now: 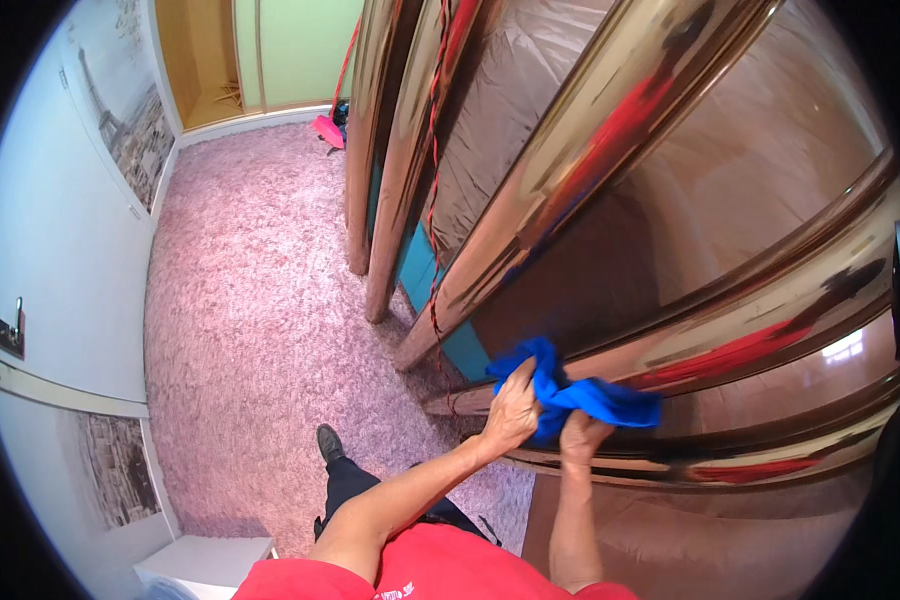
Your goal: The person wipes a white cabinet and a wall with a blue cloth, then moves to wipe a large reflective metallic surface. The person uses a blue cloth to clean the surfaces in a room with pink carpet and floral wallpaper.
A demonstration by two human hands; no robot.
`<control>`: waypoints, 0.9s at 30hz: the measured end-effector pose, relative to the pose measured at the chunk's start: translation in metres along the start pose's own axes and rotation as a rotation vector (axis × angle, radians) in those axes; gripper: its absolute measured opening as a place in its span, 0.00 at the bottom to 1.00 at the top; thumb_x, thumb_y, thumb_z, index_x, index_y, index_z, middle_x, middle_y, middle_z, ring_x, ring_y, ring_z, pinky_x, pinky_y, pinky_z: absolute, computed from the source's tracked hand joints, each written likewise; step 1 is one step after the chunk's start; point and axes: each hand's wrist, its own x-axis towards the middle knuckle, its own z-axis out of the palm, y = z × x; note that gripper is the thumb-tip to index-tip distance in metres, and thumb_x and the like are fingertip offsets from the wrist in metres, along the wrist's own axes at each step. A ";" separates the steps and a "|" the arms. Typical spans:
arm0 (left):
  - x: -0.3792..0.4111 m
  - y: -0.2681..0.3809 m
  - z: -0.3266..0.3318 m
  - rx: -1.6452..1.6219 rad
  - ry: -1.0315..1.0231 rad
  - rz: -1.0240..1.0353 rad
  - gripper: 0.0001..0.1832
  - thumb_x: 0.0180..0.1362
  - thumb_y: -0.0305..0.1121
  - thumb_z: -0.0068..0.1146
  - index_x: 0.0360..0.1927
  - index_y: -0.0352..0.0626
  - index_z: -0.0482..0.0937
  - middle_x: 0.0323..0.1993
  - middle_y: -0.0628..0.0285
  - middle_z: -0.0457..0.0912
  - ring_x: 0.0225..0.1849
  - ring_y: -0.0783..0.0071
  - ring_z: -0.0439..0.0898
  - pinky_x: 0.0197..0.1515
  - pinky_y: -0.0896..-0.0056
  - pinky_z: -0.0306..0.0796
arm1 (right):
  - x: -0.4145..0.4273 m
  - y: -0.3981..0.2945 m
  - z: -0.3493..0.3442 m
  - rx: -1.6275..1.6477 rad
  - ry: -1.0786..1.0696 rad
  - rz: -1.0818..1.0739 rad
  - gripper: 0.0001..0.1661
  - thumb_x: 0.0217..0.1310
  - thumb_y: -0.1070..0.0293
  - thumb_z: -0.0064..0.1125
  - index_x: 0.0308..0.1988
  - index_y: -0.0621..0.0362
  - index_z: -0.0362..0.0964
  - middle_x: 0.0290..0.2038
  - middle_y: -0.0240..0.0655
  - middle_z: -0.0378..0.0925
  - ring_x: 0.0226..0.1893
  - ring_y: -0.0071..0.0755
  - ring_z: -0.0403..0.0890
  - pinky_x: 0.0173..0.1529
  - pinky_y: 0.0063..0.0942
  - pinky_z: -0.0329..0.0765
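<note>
A blue cloth [544, 382] is bunched and twisted between my two hands. My left hand [511, 416] grips its left part, fingers curled over the fabric. Just to the right, my right hand [585, 436] holds the other part, its fingers partly hidden by the cloth. The cloth lies against or right in front of a thick, shiny metal post [720, 352]; whether it wraps around the back is hidden. Another polished post [570, 172] rises beside it, mirroring my red shirt.
A red and black twisted cord [433, 150] hangs down among the posts. Brown glossy panels [705, 217] stand behind them. Pink shaggy carpet [255, 300] covers the floor. To the left is a white door [67, 225] with a handle. A pink object [328, 131] lies near the far cabinet.
</note>
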 end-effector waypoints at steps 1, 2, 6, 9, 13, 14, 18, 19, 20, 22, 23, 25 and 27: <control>-0.014 -0.011 0.002 0.008 -0.010 -0.050 0.31 0.53 0.22 0.51 0.64 0.33 0.67 0.65 0.38 0.65 0.65 0.38 0.67 0.66 0.50 0.64 | -0.014 0.003 0.011 0.007 -0.017 0.031 0.13 0.66 0.66 0.51 0.31 0.63 0.76 0.34 0.35 0.80 0.37 0.36 0.79 0.51 0.39 0.74; -0.021 -0.017 0.004 0.003 -0.016 -0.083 0.30 0.56 0.25 0.54 0.64 0.34 0.66 0.65 0.38 0.65 0.64 0.38 0.67 0.67 0.50 0.64 | -0.027 0.021 0.010 -0.042 -0.116 -0.009 0.12 0.64 0.66 0.53 0.35 0.64 0.76 0.37 0.37 0.80 0.41 0.37 0.79 0.54 0.39 0.74; -0.023 -0.012 0.003 -0.007 -0.043 -0.167 0.27 0.61 0.40 0.60 0.61 0.39 0.73 0.65 0.37 0.67 0.65 0.38 0.68 0.66 0.52 0.64 | -0.029 0.006 0.018 0.054 -0.115 0.082 0.24 0.60 0.60 0.64 0.50 0.68 0.73 0.49 0.41 0.78 0.52 0.40 0.77 0.62 0.38 0.69; 0.011 0.038 -0.008 -0.107 0.021 -0.125 0.24 0.61 0.41 0.61 0.58 0.42 0.75 0.62 0.38 0.70 0.63 0.39 0.70 0.64 0.51 0.66 | -0.012 -0.004 -0.002 0.130 -0.088 0.175 0.33 0.62 0.56 0.67 0.57 0.68 0.67 0.56 0.45 0.75 0.57 0.41 0.74 0.65 0.39 0.66; 0.072 0.093 -0.023 -0.158 0.066 0.110 0.25 0.62 0.40 0.59 0.59 0.38 0.74 0.62 0.40 0.70 0.60 0.39 0.72 0.62 0.53 0.68 | 0.040 -0.057 -0.026 0.149 0.062 0.020 0.24 0.67 0.58 0.59 0.49 0.70 0.74 0.50 0.45 0.79 0.50 0.39 0.78 0.61 0.42 0.69; 0.080 0.106 -0.026 -0.197 0.064 0.123 0.25 0.60 0.37 0.59 0.59 0.38 0.73 0.61 0.40 0.71 0.60 0.39 0.72 0.62 0.52 0.68 | 0.044 -0.059 -0.025 0.152 0.128 0.005 0.23 0.67 0.56 0.58 0.46 0.69 0.75 0.48 0.44 0.80 0.48 0.39 0.78 0.60 0.42 0.70; 0.058 0.063 -0.015 -0.174 0.030 0.117 0.26 0.58 0.34 0.58 0.60 0.37 0.72 0.62 0.40 0.70 0.61 0.40 0.71 0.63 0.52 0.67 | 0.028 -0.018 -0.013 0.041 0.146 -0.071 0.21 0.63 0.55 0.56 0.38 0.65 0.78 0.42 0.40 0.81 0.44 0.40 0.78 0.55 0.43 0.72; 0.042 0.037 -0.012 -0.118 0.006 0.075 0.25 0.58 0.30 0.52 0.61 0.37 0.72 0.63 0.40 0.70 0.62 0.40 0.71 0.65 0.53 0.66 | 0.019 -0.011 -0.009 0.078 0.051 -0.049 0.20 0.63 0.56 0.56 0.40 0.65 0.76 0.43 0.40 0.79 0.45 0.41 0.77 0.57 0.43 0.70; 0.028 0.012 -0.004 -0.058 -0.042 -0.084 0.26 0.58 0.27 0.47 0.62 0.37 0.71 0.63 0.40 0.70 0.62 0.41 0.71 0.65 0.53 0.66 | 0.010 -0.004 -0.005 0.112 -0.045 -0.025 0.19 0.63 0.57 0.55 0.41 0.65 0.74 0.45 0.40 0.78 0.46 0.42 0.75 0.59 0.42 0.69; -0.007 -0.021 0.006 -0.031 -0.059 -0.208 0.25 0.61 0.31 0.47 0.63 0.42 0.70 0.64 0.39 0.69 0.61 0.38 0.71 0.64 0.51 0.67 | -0.012 0.013 0.007 -0.002 -0.120 -0.034 0.19 0.64 0.58 0.56 0.43 0.66 0.74 0.45 0.42 0.78 0.47 0.44 0.75 0.60 0.42 0.68; -0.018 -0.025 0.010 -0.003 -0.067 -0.211 0.24 0.64 0.37 0.50 0.63 0.46 0.70 0.64 0.39 0.69 0.60 0.37 0.71 0.63 0.50 0.67 | -0.027 0.029 0.009 -0.050 -0.148 -0.042 0.20 0.64 0.59 0.57 0.44 0.67 0.74 0.45 0.43 0.78 0.48 0.45 0.75 0.61 0.41 0.68; -0.016 -0.014 0.005 -0.017 -0.032 -0.209 0.24 0.64 0.43 0.53 0.62 0.48 0.71 0.64 0.39 0.69 0.60 0.37 0.71 0.63 0.50 0.68 | -0.041 0.024 0.017 -0.130 -0.135 0.064 0.26 0.65 0.63 0.59 0.57 0.69 0.69 0.57 0.49 0.74 0.58 0.44 0.73 0.67 0.40 0.63; -0.003 0.006 0.000 -0.092 -0.063 -0.240 0.22 0.64 0.43 0.53 0.60 0.46 0.73 0.63 0.39 0.70 0.60 0.37 0.72 0.62 0.50 0.68 | -0.035 0.027 0.008 -0.072 -0.139 0.153 0.28 0.67 0.64 0.58 0.59 0.70 0.66 0.61 0.49 0.71 0.60 0.43 0.72 0.68 0.39 0.63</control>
